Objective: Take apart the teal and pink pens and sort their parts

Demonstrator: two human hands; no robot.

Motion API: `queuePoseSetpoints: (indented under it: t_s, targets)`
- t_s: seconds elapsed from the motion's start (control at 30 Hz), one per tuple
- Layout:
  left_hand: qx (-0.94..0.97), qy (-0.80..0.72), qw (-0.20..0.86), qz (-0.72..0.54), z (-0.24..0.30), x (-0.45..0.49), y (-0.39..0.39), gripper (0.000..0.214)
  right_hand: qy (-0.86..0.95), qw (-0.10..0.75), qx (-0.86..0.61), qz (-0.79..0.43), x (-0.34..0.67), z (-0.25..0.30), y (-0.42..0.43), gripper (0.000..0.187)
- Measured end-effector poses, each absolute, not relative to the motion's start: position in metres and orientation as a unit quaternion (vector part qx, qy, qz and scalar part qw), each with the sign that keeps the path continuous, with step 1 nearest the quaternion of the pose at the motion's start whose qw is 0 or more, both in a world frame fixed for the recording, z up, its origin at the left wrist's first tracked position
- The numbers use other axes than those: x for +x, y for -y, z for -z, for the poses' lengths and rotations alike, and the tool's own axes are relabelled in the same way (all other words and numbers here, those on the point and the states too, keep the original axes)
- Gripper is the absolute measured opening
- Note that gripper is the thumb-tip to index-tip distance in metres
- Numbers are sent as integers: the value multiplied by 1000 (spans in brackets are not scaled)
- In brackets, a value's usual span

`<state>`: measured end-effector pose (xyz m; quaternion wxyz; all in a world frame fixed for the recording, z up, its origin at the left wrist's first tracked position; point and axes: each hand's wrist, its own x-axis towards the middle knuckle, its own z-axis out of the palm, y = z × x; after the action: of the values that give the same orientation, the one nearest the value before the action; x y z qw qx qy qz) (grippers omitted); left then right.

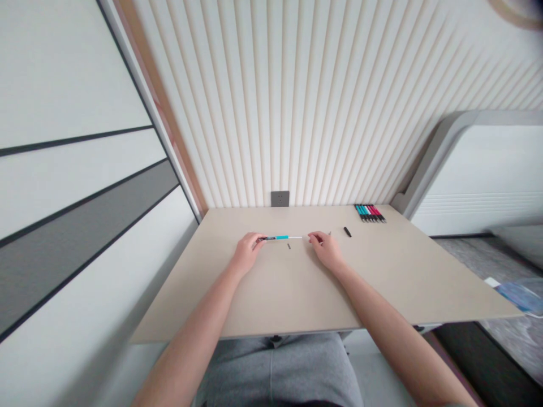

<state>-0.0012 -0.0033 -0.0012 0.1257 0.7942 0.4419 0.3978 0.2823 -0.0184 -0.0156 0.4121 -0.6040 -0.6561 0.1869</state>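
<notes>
My left hand [247, 250] pinches the black end of a blue-and-black pen [281, 237] between thumb and fingers, just above the table. A thin white refill [296, 237] sticks out of the pen's right end. My right hand [324, 249] is closed in a pinch just right of the refill's tip; what its fingers hold, if anything, is too small to make out. A small dark spring-like piece [289, 246] lies on the table below the pen. A little grey pointed piece [330, 233] shows behind my right hand, partly hidden by it.
A short black tube-like piece [347, 232] lies right of my right hand. Several blue, white and red pens [370, 213] lie in a row at the table's back right. The beige table [280, 294] meets a ribbed wall with a grey socket [280, 198].
</notes>
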Motion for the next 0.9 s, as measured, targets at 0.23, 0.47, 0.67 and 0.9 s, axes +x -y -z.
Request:
queuePoseSetpoints:
  t_s: [0.23, 0.47, 0.67, 0.9]
  targets:
    - [794, -442, 132, -397, 3, -1, 3, 14, 638, 394, -655, -91, 302, 21, 5, 30]
    - [791, -445, 132, -399, 3, -2, 3, 13, 610, 374, -698, 1, 343, 21, -3, 32]
    - [789, -445, 132, -402, 4, -2, 3, 13, 674, 334, -658, 21, 314, 23, 0, 25]
    - [788, -447, 133, -402, 4, -2, 4, 13, 660, 323, -677, 37, 320, 19, 1, 28]
